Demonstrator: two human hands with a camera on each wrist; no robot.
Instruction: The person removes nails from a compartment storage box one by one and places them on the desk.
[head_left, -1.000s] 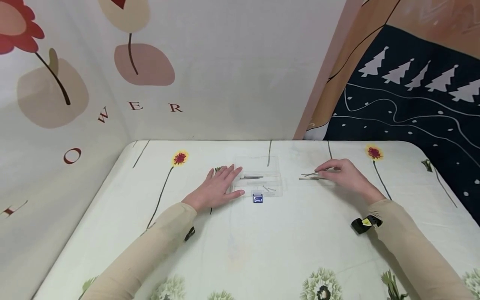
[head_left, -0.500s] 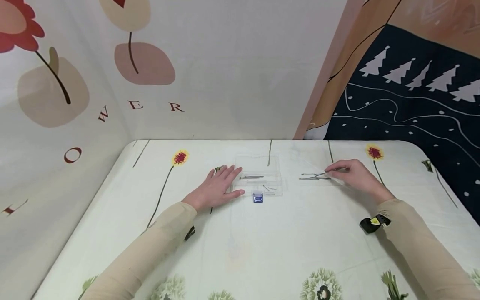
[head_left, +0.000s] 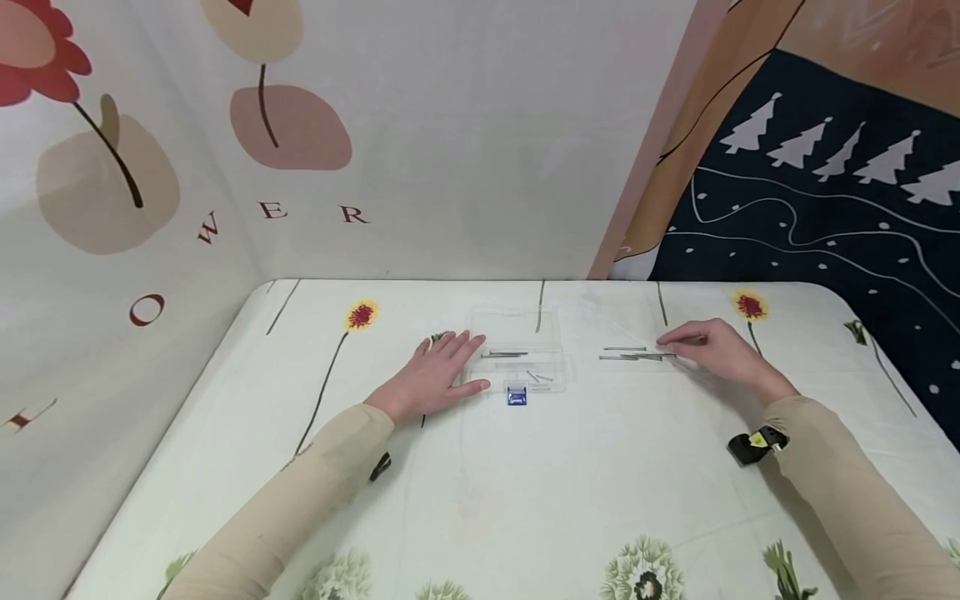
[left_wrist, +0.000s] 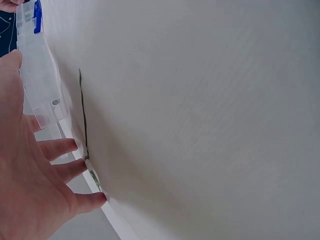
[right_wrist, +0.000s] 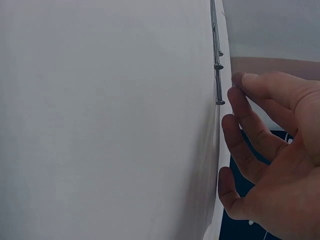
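A person stands at a surface (head_left: 480, 500) covered in a pale cloth printed with flowers. Compared with a second ago, the right hand (head_left: 712, 350) has slid a little toward three o'clock, away from the middle, and no longer lies over the loose nails (head_left: 633, 355); its fingertips (head_left: 667, 340) now sit just beside the nail heads at the three o'clock end of the row. That grip is loose, fingers gently bent, closed on nothing. The nails themselves have been drawn closer together and lie nearly parallel.

The left hand (head_left: 438, 375) has not moved. It lies flat, fingers straight and spread, its grip open, with the thumb and fingertips touching the nine o'clock side of the clear plastic box (head_left: 521, 354).

Count: two hands, both in beige sleeves. One clear box with one blue latch (head_left: 516, 397) at its six o'clock edge. At least three long nails lie loose on the surface, at three o'clock from the box. Inside the box lie a few more nails (head_left: 504, 355), too small to count surely.
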